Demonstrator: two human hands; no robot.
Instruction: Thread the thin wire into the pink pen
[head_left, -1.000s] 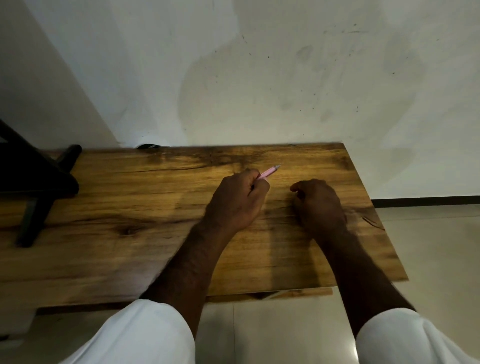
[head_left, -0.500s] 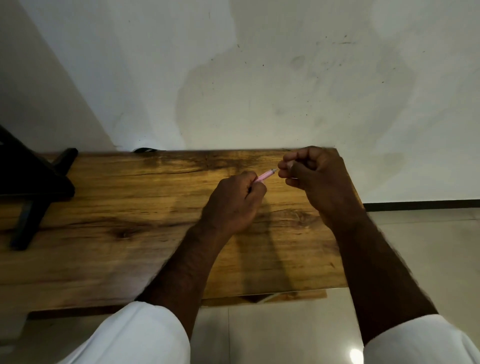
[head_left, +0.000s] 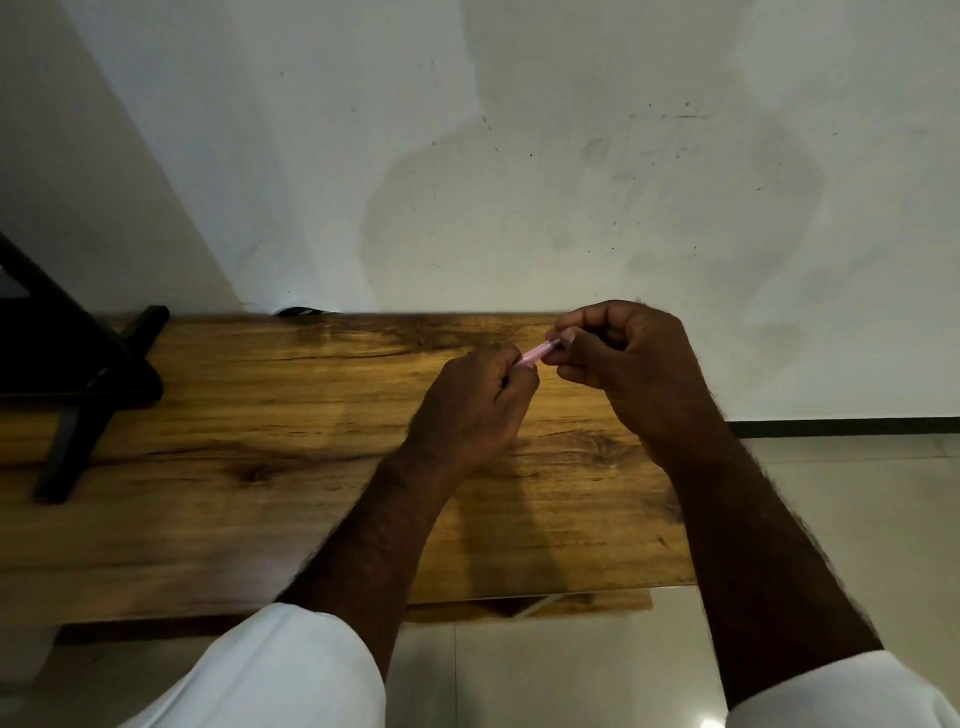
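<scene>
A thin pink pen (head_left: 537, 353) juts out of my left hand (head_left: 475, 402), which grips its lower part above the wooden table (head_left: 260, 441). My right hand (head_left: 626, 358) is raised beside it, and its thumb and fingertips pinch the pen's upper end. Most of the pen is hidden inside the two hands. Both forearms come up from white sleeves at the bottom of the view.
A black stand (head_left: 67, 384) with angled legs sits on the table's left end. A pale wall rises straight behind the table. The table's right edge ends near my right wrist, with tiled floor (head_left: 831, 519) beyond and below it.
My right hand lifted off the table, swung up toward the pen's tip and now pinches it. My left hand kept its grip on the pen, hardly moving.
</scene>
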